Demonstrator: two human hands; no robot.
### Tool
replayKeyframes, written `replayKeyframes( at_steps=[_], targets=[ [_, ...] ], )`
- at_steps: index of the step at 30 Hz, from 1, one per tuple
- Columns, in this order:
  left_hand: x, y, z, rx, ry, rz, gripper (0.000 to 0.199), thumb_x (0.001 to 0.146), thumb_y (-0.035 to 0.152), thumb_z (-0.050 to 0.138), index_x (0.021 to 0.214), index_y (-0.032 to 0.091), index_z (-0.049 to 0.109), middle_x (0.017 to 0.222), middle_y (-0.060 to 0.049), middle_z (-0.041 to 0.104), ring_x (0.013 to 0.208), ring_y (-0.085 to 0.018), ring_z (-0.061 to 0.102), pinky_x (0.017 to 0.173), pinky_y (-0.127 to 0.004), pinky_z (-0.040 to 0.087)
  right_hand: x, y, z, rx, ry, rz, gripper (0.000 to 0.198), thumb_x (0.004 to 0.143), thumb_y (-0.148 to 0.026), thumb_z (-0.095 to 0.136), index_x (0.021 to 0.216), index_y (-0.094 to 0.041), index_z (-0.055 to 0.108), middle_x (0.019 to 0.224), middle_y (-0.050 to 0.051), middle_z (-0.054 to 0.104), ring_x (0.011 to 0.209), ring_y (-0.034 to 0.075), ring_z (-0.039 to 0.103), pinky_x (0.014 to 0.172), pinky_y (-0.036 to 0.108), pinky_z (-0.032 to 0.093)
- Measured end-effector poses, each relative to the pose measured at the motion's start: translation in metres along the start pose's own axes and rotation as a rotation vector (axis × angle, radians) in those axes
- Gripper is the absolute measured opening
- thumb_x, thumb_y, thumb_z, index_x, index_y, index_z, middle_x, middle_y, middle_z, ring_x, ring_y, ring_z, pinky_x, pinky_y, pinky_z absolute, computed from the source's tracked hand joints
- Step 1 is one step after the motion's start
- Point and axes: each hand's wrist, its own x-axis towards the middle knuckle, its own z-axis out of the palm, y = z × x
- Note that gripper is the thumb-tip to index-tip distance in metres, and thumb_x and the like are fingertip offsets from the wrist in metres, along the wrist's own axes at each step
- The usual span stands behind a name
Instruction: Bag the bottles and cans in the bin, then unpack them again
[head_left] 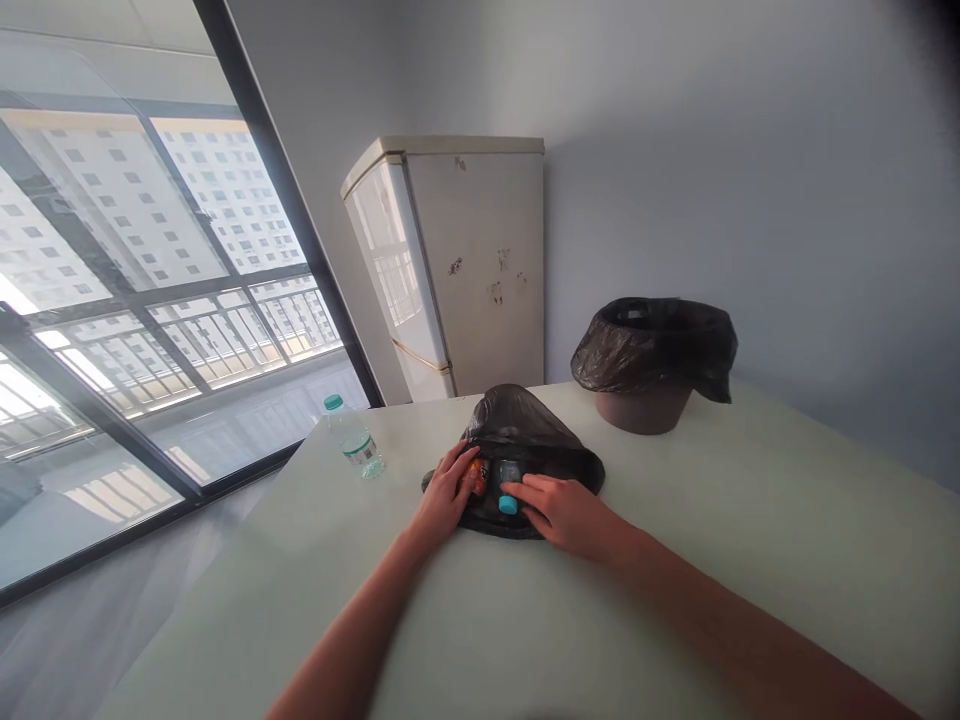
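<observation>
A black plastic bag (517,415) lies on the table with its mouth toward me. Just inside that mouth are an orange, shiny packaged item (478,477), its kind unclear, and a clear bottle with a teal cap (508,505). My left hand (444,495) is at the left rim, its fingers closed along the orange item, which it partly covers. From the right, my right hand (566,512) reaches in, with the index finger over the bottle's neck and the thumb lower down near the cap. Most of the bottle's body is in the dark of the bag.
Left of the bag, another clear bottle with a green cap (354,437) stands on the pale green table (255,600). A brown bin (645,408) with a black liner (626,350) sits at the back right. Behind are a worn white refrigerator (480,260) and glass balcony doors (142,300).
</observation>
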Motion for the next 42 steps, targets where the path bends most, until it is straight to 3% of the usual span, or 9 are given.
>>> replayKeyframes(
  at_steps=[3,6,12,15,18,24,30,34,42],
  targets=[
    [-0.001,0.001,0.000,-0.027,-0.046,0.013,0.051,0.108,0.047,0.039,0.154,0.028,0.047,0.168,-0.008,0.034,0.154,-0.024,0.036,0.128,-0.046,0.030,0.003,-0.001,0.012,-0.062,-0.052,-0.044,0.050,0.098,-0.012,0.045,0.144,-0.027,0.056,0.107,0.008,0.068,0.097,0.020,0.063,0.069,0.026,0.048],
    [-0.002,0.001,0.003,-0.028,-0.065,0.019,0.054,0.107,0.049,0.040,0.157,0.029,0.043,0.170,-0.008,0.030,0.156,-0.024,0.032,0.128,-0.047,0.027,0.005,-0.002,0.020,-0.058,-0.052,-0.050,0.041,0.099,-0.013,0.045,0.134,-0.025,0.062,0.105,0.009,0.068,0.098,0.020,0.062,0.072,0.025,0.049],
    [-0.003,-0.002,0.004,-0.030,-0.054,0.028,0.053,0.108,0.048,0.039,0.157,0.030,0.043,0.171,-0.007,0.029,0.156,-0.024,0.032,0.128,-0.046,0.028,0.003,0.001,0.013,-0.042,-0.019,-0.071,0.027,0.100,-0.016,0.047,0.118,-0.022,0.067,0.099,0.008,0.068,0.093,0.020,0.061,0.072,0.025,0.047],
    [-0.002,0.000,0.004,-0.028,-0.058,0.015,0.053,0.108,0.049,0.039,0.157,0.030,0.043,0.171,-0.007,0.028,0.157,-0.024,0.031,0.128,-0.046,0.027,0.000,0.001,0.004,0.009,0.065,-0.157,0.028,0.101,-0.023,0.051,0.126,-0.021,0.064,0.100,0.008,0.069,0.093,0.020,0.062,0.073,0.028,0.048],
    [-0.002,0.002,0.003,-0.021,-0.065,-0.002,0.055,0.107,0.049,0.039,0.157,0.028,0.043,0.171,-0.008,0.029,0.157,-0.025,0.031,0.129,-0.047,0.026,-0.004,0.000,-0.006,0.127,0.256,-0.186,0.034,0.101,-0.031,0.053,0.132,-0.021,0.061,0.098,0.008,0.068,0.089,0.021,0.062,0.076,0.031,0.050],
    [-0.001,0.001,0.004,-0.022,-0.068,0.002,0.054,0.108,0.047,0.038,0.159,0.029,0.040,0.170,-0.007,0.029,0.156,-0.025,0.032,0.129,-0.047,0.026,-0.010,0.002,-0.023,0.317,0.725,0.017,0.028,0.094,-0.033,0.060,0.121,-0.024,0.063,0.076,0.001,0.057,0.064,0.017,0.052,0.063,0.031,0.048],
    [-0.003,0.008,-0.002,-0.057,0.105,0.102,0.056,0.108,0.042,0.041,0.162,0.031,0.032,0.167,-0.008,0.036,0.154,-0.025,0.034,0.128,-0.048,0.030,-0.007,0.009,-0.027,0.671,0.981,0.319,0.026,0.098,-0.045,0.058,0.110,-0.022,0.064,0.077,0.001,0.059,0.062,0.016,0.050,0.060,0.030,0.044],
    [-0.008,0.017,-0.009,-0.098,0.209,0.206,0.051,0.108,0.038,0.041,0.157,0.029,0.041,0.159,-0.010,0.046,0.149,-0.027,0.041,0.124,-0.049,0.035,-0.003,0.009,-0.029,0.916,1.030,0.389,0.029,0.099,-0.048,0.059,0.109,-0.021,0.063,0.067,-0.003,0.048,0.059,0.014,0.044,0.055,0.026,0.038],
    [-0.015,0.029,-0.010,-0.026,0.044,0.377,0.058,0.104,0.039,0.051,0.158,0.027,0.038,0.152,-0.014,0.051,0.140,-0.031,0.050,0.116,-0.049,0.044,0.002,-0.002,-0.021,1.118,0.954,0.412,0.029,0.101,-0.049,0.055,0.108,-0.022,0.062,0.068,-0.003,0.047,0.061,0.013,0.045,0.055,0.025,0.040]
  ],
)
